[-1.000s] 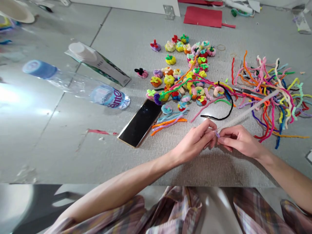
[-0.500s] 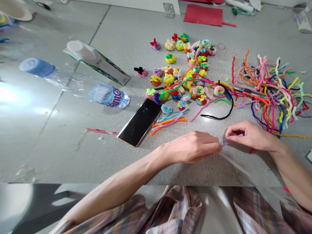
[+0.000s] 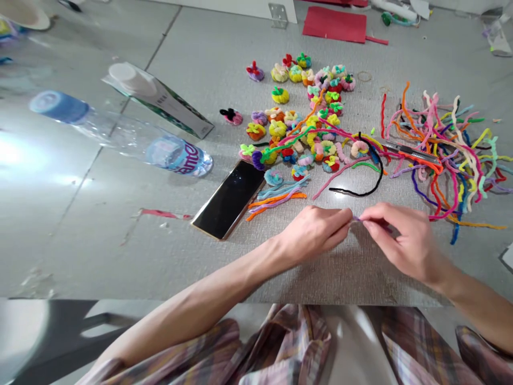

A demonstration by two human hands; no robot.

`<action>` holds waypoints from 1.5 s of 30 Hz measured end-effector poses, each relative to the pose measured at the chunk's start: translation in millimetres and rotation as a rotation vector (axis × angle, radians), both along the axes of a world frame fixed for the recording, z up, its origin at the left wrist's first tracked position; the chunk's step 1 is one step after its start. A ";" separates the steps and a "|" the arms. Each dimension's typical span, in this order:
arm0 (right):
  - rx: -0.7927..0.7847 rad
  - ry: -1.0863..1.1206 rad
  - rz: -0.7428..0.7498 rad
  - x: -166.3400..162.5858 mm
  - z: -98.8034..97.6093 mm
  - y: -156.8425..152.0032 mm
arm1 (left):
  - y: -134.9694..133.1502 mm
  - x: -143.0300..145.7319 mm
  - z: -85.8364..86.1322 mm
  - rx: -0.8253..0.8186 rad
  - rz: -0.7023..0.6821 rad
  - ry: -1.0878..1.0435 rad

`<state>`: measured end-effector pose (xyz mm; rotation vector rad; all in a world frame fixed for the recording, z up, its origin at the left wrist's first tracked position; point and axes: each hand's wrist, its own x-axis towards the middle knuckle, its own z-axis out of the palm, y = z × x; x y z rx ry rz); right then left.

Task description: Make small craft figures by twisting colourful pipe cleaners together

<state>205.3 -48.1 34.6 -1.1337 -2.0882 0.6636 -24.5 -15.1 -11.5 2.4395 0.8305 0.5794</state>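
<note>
Between the fingertips of both hands runs a short visible bit of a purple pipe cleaner [image 3: 356, 218]; the rest of it is hidden by my fingers. My left hand [image 3: 315, 229] pinches it from the left, fingers pressed together. From the right, my right hand [image 3: 404, 235] grips it between thumb and forefinger. Just beyond the hands lies a curved black pipe cleaner [image 3: 377, 179] on the grey table [image 3: 192, 278]. Many small coloured pipe-cleaner rings and pumpkin-like shapes [image 3: 277, 128] are clustered farther back.
At the right is a tangled heap of pipe cleaners [image 3: 457, 155] with an orange utility knife [image 3: 417, 153] on it. Left of my hands lie a phone [image 3: 230, 200] and cut strands [image 3: 276, 202]. A carton [image 3: 160, 101] and a plastic bottle [image 3: 124, 139] are farther left.
My hands have come closer together and slightly away from the table's front edge. The pale strand that trailed below them no longer shows.
</note>
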 end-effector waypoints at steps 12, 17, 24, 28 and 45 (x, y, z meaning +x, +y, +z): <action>0.204 0.019 0.110 -15.8 -24.3 -18.0 | -5.1 10.7 11.0 -0.402 0.380 -0.439; -0.115 0.213 -0.022 -14.9 -31.1 -13.4 | -5.5 8.5 13.6 -0.658 0.323 -0.693; -0.713 0.512 -0.020 -0.9 -29.9 13.8 | 2.6 -7.8 13.5 -0.386 -0.214 -0.475; -0.631 0.319 0.028 14.3 -22.5 22.8 | 6.5 -9.7 9.1 -0.180 -0.430 -0.220; 0.191 0.034 0.038 -6.2 -11.9 -14.7 | -13.6 7.1 8.0 -0.010 0.326 -0.374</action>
